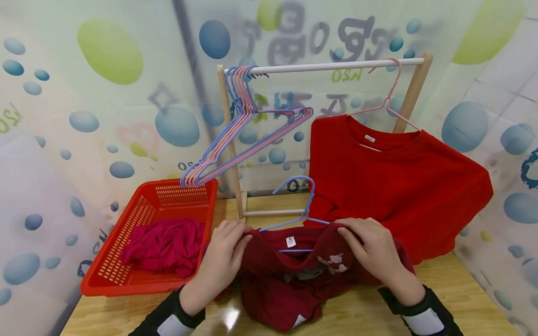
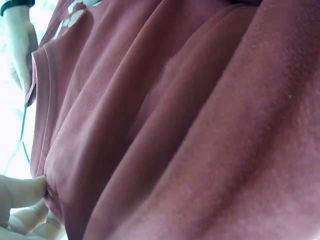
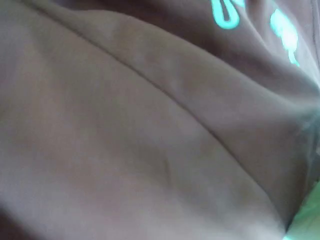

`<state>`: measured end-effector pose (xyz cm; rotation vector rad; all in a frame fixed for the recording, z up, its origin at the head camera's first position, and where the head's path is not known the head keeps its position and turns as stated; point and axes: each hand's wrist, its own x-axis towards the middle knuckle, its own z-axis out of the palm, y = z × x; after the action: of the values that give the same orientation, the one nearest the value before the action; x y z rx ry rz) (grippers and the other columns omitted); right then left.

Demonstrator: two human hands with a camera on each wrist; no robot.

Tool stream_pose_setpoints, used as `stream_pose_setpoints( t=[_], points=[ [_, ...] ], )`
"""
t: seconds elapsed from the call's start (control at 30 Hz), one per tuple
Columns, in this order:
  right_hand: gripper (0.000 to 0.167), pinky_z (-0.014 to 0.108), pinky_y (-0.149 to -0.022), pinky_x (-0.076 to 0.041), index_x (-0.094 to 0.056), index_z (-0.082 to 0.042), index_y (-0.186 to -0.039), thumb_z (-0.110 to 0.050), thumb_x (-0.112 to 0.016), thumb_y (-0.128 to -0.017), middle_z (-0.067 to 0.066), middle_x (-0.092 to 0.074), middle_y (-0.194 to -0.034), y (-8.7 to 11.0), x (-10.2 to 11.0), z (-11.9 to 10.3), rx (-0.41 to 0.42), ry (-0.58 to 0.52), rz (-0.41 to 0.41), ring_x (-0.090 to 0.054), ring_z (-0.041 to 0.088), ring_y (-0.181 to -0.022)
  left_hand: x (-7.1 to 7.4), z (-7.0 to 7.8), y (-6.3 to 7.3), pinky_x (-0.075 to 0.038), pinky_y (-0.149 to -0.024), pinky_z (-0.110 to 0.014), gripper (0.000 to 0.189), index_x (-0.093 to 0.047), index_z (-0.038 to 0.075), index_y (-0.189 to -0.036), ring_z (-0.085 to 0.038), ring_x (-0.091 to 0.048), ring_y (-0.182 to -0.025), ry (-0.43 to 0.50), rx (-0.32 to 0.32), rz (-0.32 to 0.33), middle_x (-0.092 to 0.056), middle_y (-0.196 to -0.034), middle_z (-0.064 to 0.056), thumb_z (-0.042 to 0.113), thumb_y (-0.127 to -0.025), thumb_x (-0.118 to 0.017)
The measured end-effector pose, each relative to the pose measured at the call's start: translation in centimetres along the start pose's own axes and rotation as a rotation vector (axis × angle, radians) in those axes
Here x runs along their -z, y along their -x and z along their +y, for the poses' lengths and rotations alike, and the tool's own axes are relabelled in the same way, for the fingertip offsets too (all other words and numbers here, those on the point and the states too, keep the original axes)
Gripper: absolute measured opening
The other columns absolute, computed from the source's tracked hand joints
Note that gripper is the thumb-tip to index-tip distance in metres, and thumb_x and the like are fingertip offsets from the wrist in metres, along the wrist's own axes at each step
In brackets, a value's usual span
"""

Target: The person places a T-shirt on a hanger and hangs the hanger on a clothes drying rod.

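Note:
A dark red shirt (image 1: 290, 280) with a white print hangs between both hands over the table. Inside its neck sits a blue hanger (image 1: 310, 205), hook upward, its lower bar showing across the opening. My left hand (image 1: 222, 254) pinches the shirt at the left end of the neckline, thumb in front; the left wrist view shows this thumb (image 2: 25, 192) against the collar edge. At the neckline's other end, my right hand (image 1: 374, 249) pinches the cloth beside the hanger's right arm. Shirt fabric (image 3: 150, 125) fills most of the right wrist view. Cloth hides the hanger's ends.
A rack (image 1: 328, 67) stands behind, with several blue and pink hangers (image 1: 244, 130) bunched at its left. At its right, a bright red shirt (image 1: 391, 186) hangs on a pink hanger (image 1: 388, 100). Left on the table, a red basket (image 1: 94, 280) contains crumpled magenta cloth (image 1: 168, 245).

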<state>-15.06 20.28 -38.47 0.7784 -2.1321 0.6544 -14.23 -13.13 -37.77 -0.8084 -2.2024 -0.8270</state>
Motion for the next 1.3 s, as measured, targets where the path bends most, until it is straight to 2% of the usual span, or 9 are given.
stream_pose_setpoints(
  t=[0.23,0.37,0.5,0.6,0.73,0.93,1.07,1.17,1.3],
  points=[
    [0.047,0.029,-0.074,-0.048,-0.077,-0.010,-0.105,-0.046,-0.047,-0.109,0.004,-0.079,-0.093,0.8,0.9,1.4,-0.016,0.041,-0.016,-0.071,0.019,-0.077,0.7,-0.2,0.0,-0.045,-0.075,-0.034,0.015,-0.070,0.007,-0.099,-0.018,-0.059,-0.087,0.000,0.047,-0.003,-0.072,-0.093,-0.003,-0.005,-0.090,-0.072],
    [0.022,0.027,-0.077,-0.049,-0.077,-0.010,-0.105,-0.028,-0.064,-0.104,0.003,-0.078,-0.093,1.4,1.5,1.9,-0.059,0.061,-0.033,-0.069,0.019,-0.079,1.0,-0.3,0.1,-0.045,-0.075,-0.033,0.013,-0.070,0.007,-0.099,-0.017,-0.059,-0.087,0.010,0.073,-0.008,-0.072,-0.092,-0.001,-0.004,-0.092,-0.071],
    [0.016,0.010,-0.091,-0.045,-0.076,-0.010,-0.107,-0.004,-0.074,-0.092,0.003,-0.077,-0.098,2.1,2.0,2.2,-0.166,0.060,-0.044,-0.068,0.013,-0.089,1.2,-0.5,0.2,-0.047,-0.076,-0.033,0.012,-0.070,0.008,-0.099,-0.016,-0.058,-0.087,0.019,0.095,-0.012,-0.071,-0.092,-0.001,-0.003,-0.094,-0.069],
    [0.019,-0.001,-0.098,-0.033,-0.074,-0.011,-0.113,-0.003,-0.068,-0.097,0.005,-0.076,-0.105,2.7,2.4,2.7,-0.283,0.045,-0.039,-0.063,-0.003,-0.100,1.3,-0.7,0.3,-0.048,-0.075,-0.031,0.011,-0.069,0.008,-0.098,-0.016,-0.059,-0.087,0.023,0.118,-0.017,-0.071,-0.092,-0.002,-0.003,-0.094,-0.069],
    [0.018,-0.003,-0.094,-0.031,-0.070,-0.006,-0.118,-0.007,-0.061,-0.103,0.013,-0.075,-0.109,3.8,2.7,3.5,-0.384,0.041,-0.004,-0.048,-0.024,-0.104,1.6,-1.0,0.5,-0.049,-0.072,-0.029,0.010,-0.069,0.009,-0.097,-0.014,-0.058,-0.086,0.029,0.159,-0.028,-0.070,-0.090,-0.001,-0.001,-0.095,-0.070],
    [0.013,0.006,-0.075,-0.039,-0.067,0.002,-0.111,-0.004,-0.062,-0.102,0.016,-0.072,-0.092,5.3,3.0,4.2,-0.411,0.063,0.058,-0.043,-0.025,-0.089,2.0,-1.2,0.5,-0.049,-0.071,-0.028,0.011,-0.070,0.009,-0.096,-0.012,-0.057,-0.085,0.037,0.181,-0.029,-0.070,-0.089,0.000,-0.002,-0.094,-0.070],
    [0.010,0.010,-0.062,-0.037,-0.065,0.007,-0.104,-0.001,-0.065,-0.099,0.007,-0.065,-0.081,5.7,3.0,4.4,-0.407,0.088,0.154,-0.041,-0.024,-0.080,2.1,-1.1,0.5,-0.048,-0.070,-0.027,0.012,-0.070,0.010,-0.096,-0.010,-0.056,-0.084,0.046,0.197,-0.036,-0.069,-0.088,0.001,-0.002,-0.095,-0.070],
    [0.011,0.009,-0.066,-0.037,-0.064,0.009,-0.102,-0.001,-0.065,-0.099,-0.015,-0.060,-0.086,5.9,3.0,4.7,-0.431,0.109,0.215,-0.040,-0.029,-0.084,2.1,-1.1,0.5,-0.048,-0.069,-0.027,0.012,-0.070,0.010,-0.097,-0.010,-0.056,-0.083,0.052,0.215,-0.033,-0.068,-0.088,0.001,-0.002,-0.094,-0.070],
    [0.009,0.010,-0.062,-0.035,-0.065,0.006,-0.102,-0.001,-0.067,-0.098,-0.013,-0.062,-0.084,6.3,3.5,4.8,-0.508,0.130,0.171,-0.039,-0.023,-0.076,2.1,-0.9,0.6,-0.047,-0.069,-0.026,0.013,-0.071,0.011,-0.097,-0.010,-0.056,-0.082,0.064,0.224,-0.019,-0.069,-0.088,0.001,-0.002,-0.094,-0.070]
  ],
)
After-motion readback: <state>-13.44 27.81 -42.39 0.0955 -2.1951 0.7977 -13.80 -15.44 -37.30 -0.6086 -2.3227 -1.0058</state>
